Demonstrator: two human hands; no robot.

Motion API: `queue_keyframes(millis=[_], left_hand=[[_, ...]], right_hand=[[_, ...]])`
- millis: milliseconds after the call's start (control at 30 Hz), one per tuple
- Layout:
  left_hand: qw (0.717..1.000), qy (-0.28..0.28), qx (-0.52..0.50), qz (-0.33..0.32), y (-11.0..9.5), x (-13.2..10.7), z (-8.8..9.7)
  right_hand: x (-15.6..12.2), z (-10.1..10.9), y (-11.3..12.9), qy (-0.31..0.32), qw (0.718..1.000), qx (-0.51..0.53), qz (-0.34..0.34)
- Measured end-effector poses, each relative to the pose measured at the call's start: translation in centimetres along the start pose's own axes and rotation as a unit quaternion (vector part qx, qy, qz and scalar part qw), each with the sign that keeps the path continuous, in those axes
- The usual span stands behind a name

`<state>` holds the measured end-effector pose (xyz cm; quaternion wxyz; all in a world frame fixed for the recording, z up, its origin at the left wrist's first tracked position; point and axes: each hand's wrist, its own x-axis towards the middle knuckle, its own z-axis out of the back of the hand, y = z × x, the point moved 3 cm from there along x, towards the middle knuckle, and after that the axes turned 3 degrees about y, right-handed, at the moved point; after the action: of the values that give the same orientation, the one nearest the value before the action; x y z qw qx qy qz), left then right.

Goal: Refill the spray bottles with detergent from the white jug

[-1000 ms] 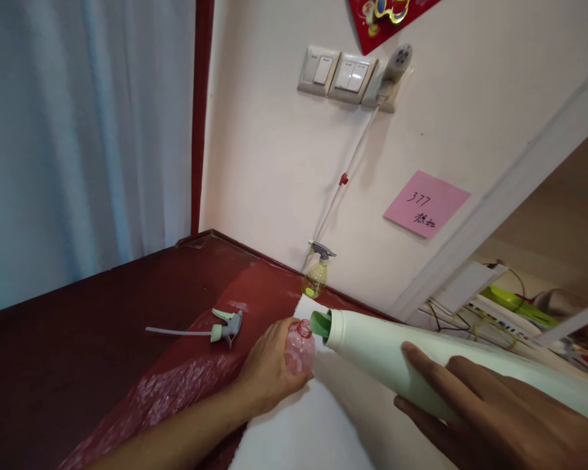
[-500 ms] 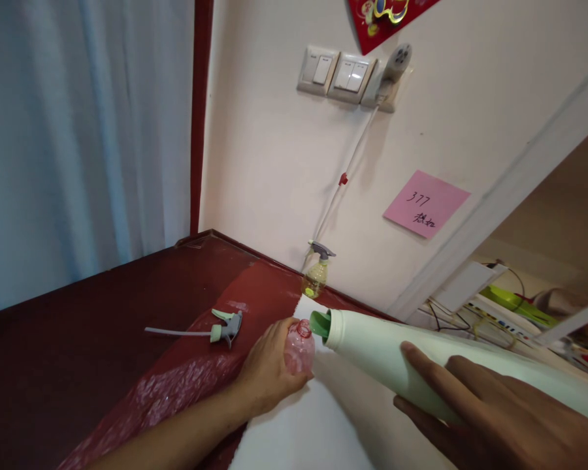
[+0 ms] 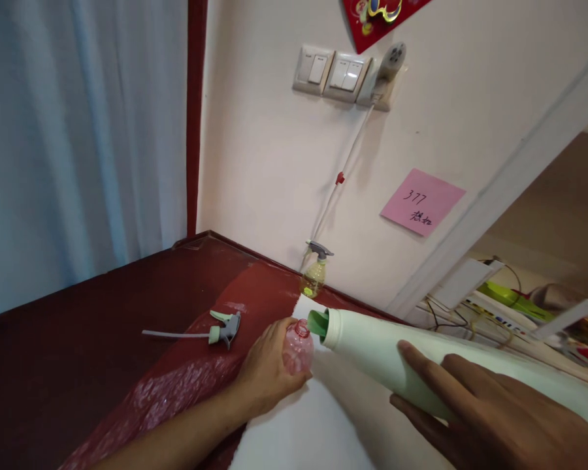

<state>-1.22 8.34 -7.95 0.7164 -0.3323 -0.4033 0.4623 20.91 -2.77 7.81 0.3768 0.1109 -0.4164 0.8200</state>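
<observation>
My left hand (image 3: 269, 372) is wrapped round a clear pink spray bottle (image 3: 298, 352) whose neck is uncapped. In my right hand (image 3: 480, 411) is a large pale green bottle (image 3: 372, 349), tipped nearly flat with its mouth to the left. The green spout (image 3: 317, 322) in that mouth sits right beside the pink bottle's neck; I cannot make out any liquid stream. On the red cover to the left lies a grey and green spray trigger head (image 3: 224, 328) with its long dip tube pointing left. White paper (image 3: 304, 424) lies beneath the two bottles.
A yellow spray bottle (image 3: 314, 274) stands by the wall at the table's back edge. Above it a white cord (image 3: 333, 196) hangs from a wall socket. Crinkled red plastic (image 3: 176, 391) covers part of the dark table (image 3: 102, 313). Shelves with clutter (image 3: 509, 313) are at the right.
The whole view has shifted very slightly. Both hands keep their grips, and the green spout stays beside the pink bottle's neck.
</observation>
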Motion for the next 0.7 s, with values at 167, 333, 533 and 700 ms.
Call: queue_keyframes(millis=[167, 333, 533, 700], left_hand=[[1.0, -0.006, 0.006, 0.002, 0.4, 0.1, -0.1], [1.0, -0.002, 0.0, 0.008, 0.8, 0.2, -0.1], [0.999, 0.012, 0.012, 0.032, 0.7, 0.4, 0.3], [0.999, 0.033, 0.022, 0.032, 0.3, 0.7, 0.7]], right_hand=[[-0.3, -0.3, 0.6, 0.015, 0.999, 0.001, -0.042], [-1.8, -1.1, 0.4, 0.025, 0.987, 0.059, -0.144], [-3.4, -2.2, -1.9, -0.02, 0.884, 0.236, -0.403], [-4.8, -4.3, -3.0, -0.13, 0.713, 0.38, -0.575]])
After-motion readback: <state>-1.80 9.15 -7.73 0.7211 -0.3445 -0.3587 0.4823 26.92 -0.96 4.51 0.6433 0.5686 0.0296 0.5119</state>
